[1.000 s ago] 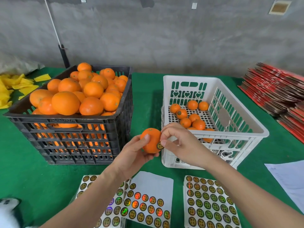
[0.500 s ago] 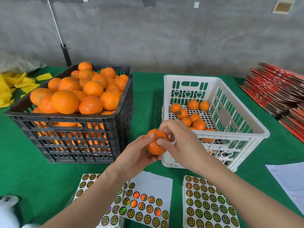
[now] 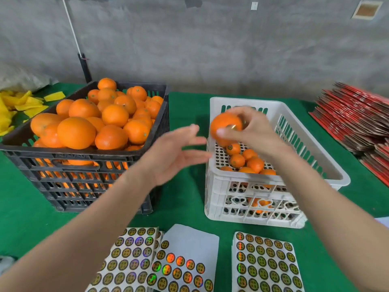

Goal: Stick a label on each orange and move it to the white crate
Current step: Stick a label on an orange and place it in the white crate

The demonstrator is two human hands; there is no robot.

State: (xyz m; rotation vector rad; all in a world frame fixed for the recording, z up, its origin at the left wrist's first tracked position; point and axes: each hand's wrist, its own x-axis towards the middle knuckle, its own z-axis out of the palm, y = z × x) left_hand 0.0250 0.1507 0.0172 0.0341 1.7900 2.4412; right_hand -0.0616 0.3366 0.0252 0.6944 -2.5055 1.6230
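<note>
Right hand (image 3: 250, 131) has the orange (image 3: 224, 125) pinched between thumb and fingers, held above the near-left corner of the white crate (image 3: 248, 199), just over the rim. A glint of the label (image 3: 232, 127) shows by the thumb, though blur makes it hard to read whether it sits flat. Left hand (image 3: 174, 157) is empty, fingers spread, hanging in the gap between the two crates.

Risk now, as I judge it: the fruit sits right above the white crate's left wall, so a release here could clip the rim and send it bouncing onto the green tablecloth (image 3: 185, 114). It needs to go further in. A drop from this height could also knock the labelled oranges (image 3: 244, 159) clustered on the crate floor, and if the sticker's edge isn't pressed down, the thumb sliding off may lift it.

Room looks good. The white crate's far and right side is open floor, plenty of landing space. The black crate (image 3: 88, 182), heaped high, stands to the left; its piled oranges (image 3: 94, 123) rise above the rim, so a careless left-hand reach could roll one off. Sticker sheets (image 3: 265, 262) lie near the front edge, under both forearms.
</note>
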